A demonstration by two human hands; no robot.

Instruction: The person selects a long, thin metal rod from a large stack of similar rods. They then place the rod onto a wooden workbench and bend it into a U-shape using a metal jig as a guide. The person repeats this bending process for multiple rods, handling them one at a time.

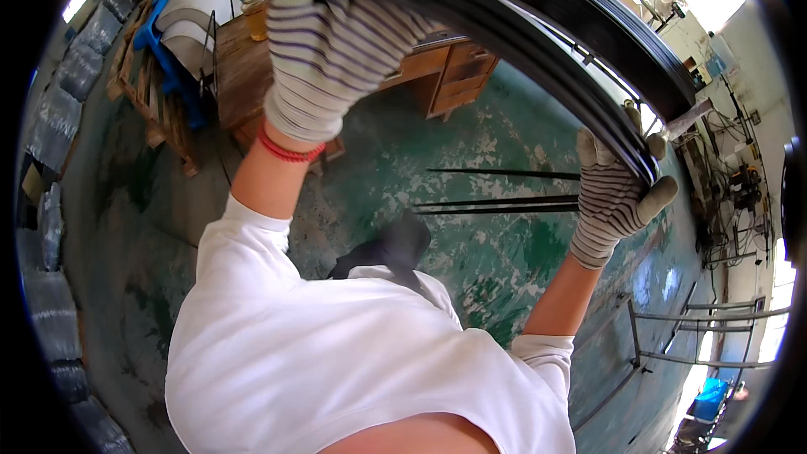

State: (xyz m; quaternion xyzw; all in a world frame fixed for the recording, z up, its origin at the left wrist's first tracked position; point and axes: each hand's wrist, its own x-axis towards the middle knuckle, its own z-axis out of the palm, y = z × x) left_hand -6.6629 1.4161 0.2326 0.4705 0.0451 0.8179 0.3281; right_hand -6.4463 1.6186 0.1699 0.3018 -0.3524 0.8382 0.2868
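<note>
A bundle of long black strips (504, 29) arches across the upper part of the head view. My left hand (353, 42), in a striped knit glove, grips it near the top edge, where some fingers are partly cut off. Lower at the right, my right hand (618, 189) wears a matching glove and holds the bundle's other visible stretch across its palm, with the thumb sticking out. Beyond the bundle lies a thicker curved stack of black strips (605, 25). Thin black bars (504, 204) run left from beside my right hand.
A wooden desk (458, 76) with drawers stands ahead, bearing a bottle of yellowish liquid (255, 13). Left of it are a wooden pallet (134, 88) and a blue item (172, 50). Wrapped bundles (55, 303) line the left side; a metal rack (706, 317) stands at lower right.
</note>
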